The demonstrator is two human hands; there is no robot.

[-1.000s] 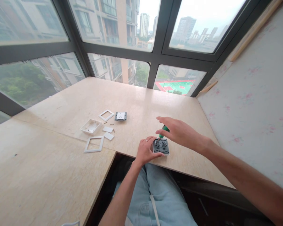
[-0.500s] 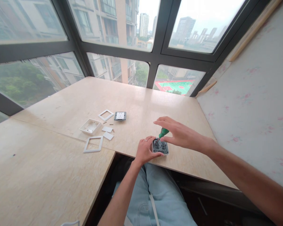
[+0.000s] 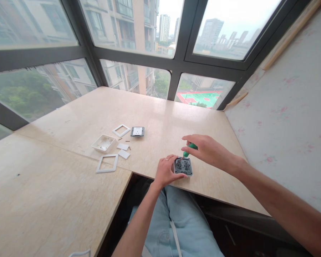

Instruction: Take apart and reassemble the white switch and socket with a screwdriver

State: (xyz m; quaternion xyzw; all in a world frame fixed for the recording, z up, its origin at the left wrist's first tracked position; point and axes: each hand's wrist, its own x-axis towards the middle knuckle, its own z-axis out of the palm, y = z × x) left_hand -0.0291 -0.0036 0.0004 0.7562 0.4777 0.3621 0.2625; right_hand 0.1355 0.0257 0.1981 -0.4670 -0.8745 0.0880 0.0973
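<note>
Right hand (image 3: pixel 207 150) grips the green screwdriver (image 3: pixel 186 154), up and to the right of the switch (image 3: pixel 183 167).
The screwdriver leans, with its handle up to the right and its thin end down to the left, by the left part of the switch; I cannot tell if the tip sits in a screw. The left hand (image 3: pixel 164 173) is closer to the switch and holds it with finger and thumb, flat on the table (image 3: pixel 160 121) near its edge. No words or brand can be read.
</note>
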